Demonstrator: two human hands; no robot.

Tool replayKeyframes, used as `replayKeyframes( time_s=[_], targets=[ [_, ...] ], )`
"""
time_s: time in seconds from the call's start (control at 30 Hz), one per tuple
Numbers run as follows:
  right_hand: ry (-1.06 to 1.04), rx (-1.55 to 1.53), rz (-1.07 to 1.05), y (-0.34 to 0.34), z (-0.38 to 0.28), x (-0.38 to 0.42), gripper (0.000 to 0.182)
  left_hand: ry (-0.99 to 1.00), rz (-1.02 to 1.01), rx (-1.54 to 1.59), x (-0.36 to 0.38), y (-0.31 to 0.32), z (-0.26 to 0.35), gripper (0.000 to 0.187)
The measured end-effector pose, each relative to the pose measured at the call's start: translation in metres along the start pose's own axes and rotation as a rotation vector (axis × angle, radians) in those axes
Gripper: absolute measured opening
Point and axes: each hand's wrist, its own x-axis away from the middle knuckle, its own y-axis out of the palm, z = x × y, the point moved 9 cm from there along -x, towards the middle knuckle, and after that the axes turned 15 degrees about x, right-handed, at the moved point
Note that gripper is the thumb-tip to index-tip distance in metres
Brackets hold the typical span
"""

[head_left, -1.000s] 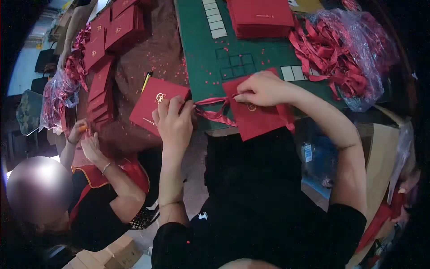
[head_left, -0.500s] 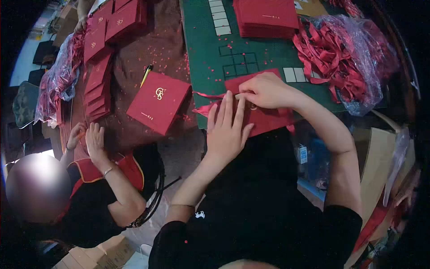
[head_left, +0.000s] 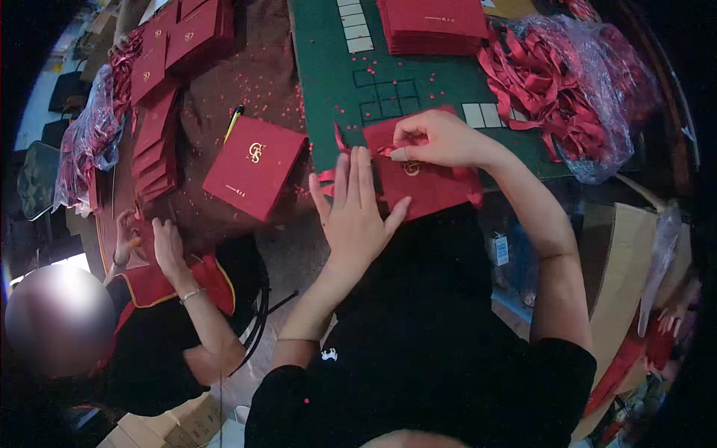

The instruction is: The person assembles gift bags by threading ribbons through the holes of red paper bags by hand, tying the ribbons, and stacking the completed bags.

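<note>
A flat red paper piece [head_left: 442, 185] with a gold monogram lies on the green mat at the table's near edge. My left hand [head_left: 354, 224] rests flat over its left side, fingers stretched out and thumb apart. Under those fingers runs a red ribbon [head_left: 326, 177], its loose ends sticking out to the left. My right hand [head_left: 447, 140] pinches part of the ribbon between thumb and index finger, just above the monogram. How the ribbon is fastened to the piece is hidden by my hands.
To the left lie a monogrammed red packet [head_left: 254, 166] and a yellow-black pen [head_left: 234, 123]. A red stack [head_left: 433, 28] and a plastic bag of ribbons [head_left: 549, 93] stand farther back. At left, a co-worker's hands [head_left: 166, 243] work beside more red packets [head_left: 155, 153].
My right hand has drawn back slightly from my left fingers, now with ribbon showing in its pinch. My left hand has slid left, uncovering more of the monogram. The view has shifted slightly.
</note>
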Motion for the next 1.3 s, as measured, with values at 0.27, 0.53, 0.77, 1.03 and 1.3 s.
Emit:
replayKeyframes(
  time_s=[0.27, 0.53, 0.77, 1.03, 1.3],
  targets=[
    [-0.052, -0.223, 0.124, -0.017, -0.008, 0.025, 0.029, -0.003, -0.017, -0.073, 0.002, 0.005, -0.004, 0.08],
    [0.202, -0.315, -0.065, 0.003, 0.023, 0.126, 0.016, -0.015, -0.022, -0.026, -0.008, 0.008, -0.009, 0.079],
    [-0.384, -0.9, -0.114, 0.028, -0.034, 0.123, 0.019, 0.023, 0.0, -0.133, -0.011, 0.007, -0.007, 0.08],
    [-0.011, -0.633, 0.458, 0.004, -0.011, 0.081, 0.016, 0.061, -0.009, 0.175, -0.006, -0.001, -0.017, 0.042],
    [0.053, -0.76, 0.428, 0.028, 0.009, 0.054, 0.012, 0.094, 0.047, 0.481, 0.001, -0.008, -0.014, 0.026]
  ],
)
